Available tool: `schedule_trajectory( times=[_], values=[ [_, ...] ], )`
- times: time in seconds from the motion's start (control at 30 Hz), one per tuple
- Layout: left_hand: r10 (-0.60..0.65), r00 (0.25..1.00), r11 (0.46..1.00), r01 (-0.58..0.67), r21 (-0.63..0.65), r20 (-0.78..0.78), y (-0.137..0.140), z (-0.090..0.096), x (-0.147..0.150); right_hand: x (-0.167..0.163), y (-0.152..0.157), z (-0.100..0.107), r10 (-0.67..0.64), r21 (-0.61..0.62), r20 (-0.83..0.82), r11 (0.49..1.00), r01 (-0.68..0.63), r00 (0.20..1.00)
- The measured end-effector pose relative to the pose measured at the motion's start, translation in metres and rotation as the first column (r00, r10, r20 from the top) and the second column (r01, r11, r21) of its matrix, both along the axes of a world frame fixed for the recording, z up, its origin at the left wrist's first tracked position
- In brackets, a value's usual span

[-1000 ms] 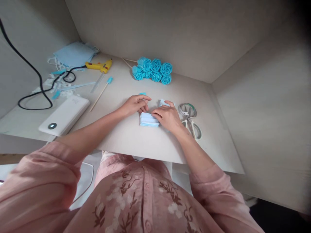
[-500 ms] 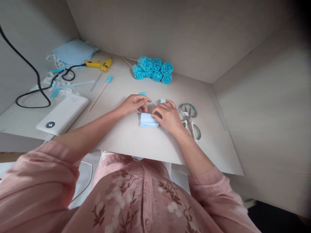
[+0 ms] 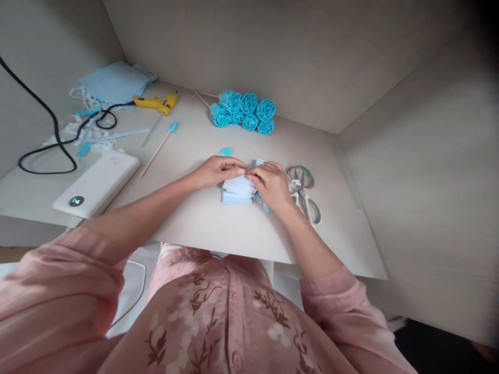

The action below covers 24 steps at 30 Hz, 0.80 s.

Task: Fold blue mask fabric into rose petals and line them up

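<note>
A small stack of folded white and pale-blue mask fabric (image 3: 237, 196) lies in front of me on the desk. My left hand (image 3: 218, 171) is at its far edge, thumb and forefinger pinched on the top layer. Close beside it, my right hand (image 3: 271, 184) pinches the same layer at its upper right corner. That layer slopes up toward my fingertips, which partly cover it. More pale-blue fabric (image 3: 259, 162) shows behind my right hand, and some pokes out beneath it. Just beyond my left hand lies a bright blue petal-shaped piece (image 3: 225, 151).
Right of my hand lie white-handled scissors (image 3: 313, 209), blades over a ring-shaped roll (image 3: 310, 178). Blue flowers (image 3: 249, 111) lie at the back. Leftward are a blue-tipped stick (image 3: 156, 151), yellow glue gun (image 3: 166, 104), black cord (image 3: 58, 137), masks (image 3: 115, 83), scraps (image 3: 83, 136) and white power bank (image 3: 99, 183).
My left hand has moved right and met my right hand at the stack's far edge. The top layer is now pulled upward between my fingers. The view has shifted slightly.
</note>
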<state>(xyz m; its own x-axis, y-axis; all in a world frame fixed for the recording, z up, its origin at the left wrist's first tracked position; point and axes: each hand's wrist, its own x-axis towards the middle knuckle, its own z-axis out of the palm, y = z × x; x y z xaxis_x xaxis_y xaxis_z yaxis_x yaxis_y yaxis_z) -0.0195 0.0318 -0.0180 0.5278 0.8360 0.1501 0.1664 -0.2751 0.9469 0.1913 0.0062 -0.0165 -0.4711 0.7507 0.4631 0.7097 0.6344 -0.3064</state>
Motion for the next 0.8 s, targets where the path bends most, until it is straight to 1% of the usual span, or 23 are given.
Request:
schedule_trajectory(
  times=[0.13, 0.27, 0.4, 0.47, 0.53, 0.6, 0.7, 0.8],
  values=[
    [-0.021, 1.0, 0.999, 0.021, -0.029, -0.009, 0.0, -0.001, 0.0, -0.001, -0.001, 0.0, -0.042, 0.021, -0.07, 0.999, 0.044, 0.997],
    [-0.006, 1.0, 1.0, 0.005, -0.027, -0.029, 0.002, -0.004, -0.001, -0.001, -0.002, -0.001, -0.066, 0.023, -0.074, 0.997, 0.068, 0.995],
    [0.064, 0.997, 0.998, -0.064, 0.025, -0.033, 0.002, -0.003, 0.0, -0.001, -0.003, 0.0, -0.058, 0.065, -0.126, 0.996, 0.066, 0.99],
    [0.109, 0.994, 0.992, -0.108, 0.068, -0.019, 0.001, 0.0, -0.001, -0.001, -0.003, 0.001, -0.038, 0.086, -0.161, 0.995, 0.052, 0.986],
    [0.136, 0.991, 0.985, -0.135, 0.103, 0.002, -0.001, 0.003, -0.001, -0.001, -0.004, 0.002, -0.037, 0.083, -0.161, 0.995, 0.051, 0.986],
    [0.128, 0.992, 0.985, -0.129, 0.114, 0.017, -0.002, 0.006, -0.001, -0.001, -0.005, 0.003, -0.044, 0.066, -0.137, 0.996, 0.053, 0.99],
    [0.072, 0.997, 0.991, -0.072, 0.11, 0.001, -0.005, 0.008, 0.0, -0.003, -0.008, 0.005, -0.044, 0.045, -0.114, 0.998, 0.049, 0.993],
    [0.045, 0.999, 0.998, -0.045, 0.055, -0.009, -0.007, 0.006, 0.002, -0.004, -0.01, 0.007, -0.035, 0.053, -0.144, 0.998, 0.043, 0.989]
  ],
)
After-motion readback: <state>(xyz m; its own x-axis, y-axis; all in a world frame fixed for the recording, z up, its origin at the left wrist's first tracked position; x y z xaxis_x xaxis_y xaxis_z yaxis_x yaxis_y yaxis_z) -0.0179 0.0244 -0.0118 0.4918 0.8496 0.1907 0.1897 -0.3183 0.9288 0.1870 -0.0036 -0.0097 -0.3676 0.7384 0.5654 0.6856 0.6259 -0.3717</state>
